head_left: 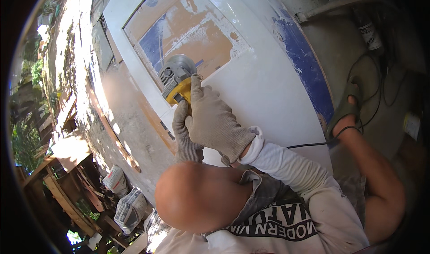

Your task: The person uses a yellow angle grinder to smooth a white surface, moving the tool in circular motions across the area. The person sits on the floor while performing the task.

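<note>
One yellow grinder (pixel 178 81) was clamped on by both hands, held close together. Its body was covered by the gloved right hand (pixel 217 119), index finger laid along it toward the disc (pixel 184 61); it was also gripped by the left hand (pixel 180 128), thumb uppermost, the other fingers mostly hidden. The grinder was held over the board (pixel 277 110), beside its brown patch (pixel 215 43). Its cord (pixel 309 144) was led toward a foot (pixel 351 99).

Off to the left I see two printed sacks (pixel 130 210) near loose wooden planks (pixel 65 195), with greenery (pixel 23 142) farther out; a labelled bottle (pixel 370 35) sits opposite.
</note>
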Demonstrator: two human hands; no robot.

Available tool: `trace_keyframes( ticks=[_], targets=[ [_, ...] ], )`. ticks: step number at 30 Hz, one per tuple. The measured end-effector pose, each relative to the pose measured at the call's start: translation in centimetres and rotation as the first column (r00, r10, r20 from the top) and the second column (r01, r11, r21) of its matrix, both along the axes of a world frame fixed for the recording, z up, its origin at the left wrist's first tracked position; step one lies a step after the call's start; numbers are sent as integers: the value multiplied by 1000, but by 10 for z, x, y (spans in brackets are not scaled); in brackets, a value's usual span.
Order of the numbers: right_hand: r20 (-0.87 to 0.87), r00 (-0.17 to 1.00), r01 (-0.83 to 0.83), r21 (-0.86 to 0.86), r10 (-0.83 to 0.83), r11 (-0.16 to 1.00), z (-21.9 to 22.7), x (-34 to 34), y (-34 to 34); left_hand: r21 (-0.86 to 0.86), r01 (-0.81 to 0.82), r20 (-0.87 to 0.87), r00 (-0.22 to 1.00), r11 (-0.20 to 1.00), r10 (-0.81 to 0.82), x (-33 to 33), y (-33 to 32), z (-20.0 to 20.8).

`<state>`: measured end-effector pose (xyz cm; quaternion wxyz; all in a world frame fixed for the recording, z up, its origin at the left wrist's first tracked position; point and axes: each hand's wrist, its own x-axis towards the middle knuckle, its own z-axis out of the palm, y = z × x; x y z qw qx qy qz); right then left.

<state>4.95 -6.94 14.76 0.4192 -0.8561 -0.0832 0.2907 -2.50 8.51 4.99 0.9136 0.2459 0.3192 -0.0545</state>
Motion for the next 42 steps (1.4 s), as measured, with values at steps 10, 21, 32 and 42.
trace_keyframes(
  ticks=[10, 21, 32, 42],
  targets=[
    [-135, 975, 187, 56, -178, 981, 1, -42, -64, 105, 254, 96, 960, 961, -264, 74, -54, 36],
    [-303, 906, 300, -29, -294, 954, -7, -48, -103, 52, 360, -109, 929, 931, -353, 74, -104, 12],
    [-162, 917, 379, 67, -365, 923, -39, -49, -127, 219, 445, -157, 894, 868, -419, 90, -133, -8],
    [-142, 914, 394, 77, -381, 916, -43, -43, -132, 196, 443, -161, 894, 875, -417, 96, -141, -15]
  ],
)
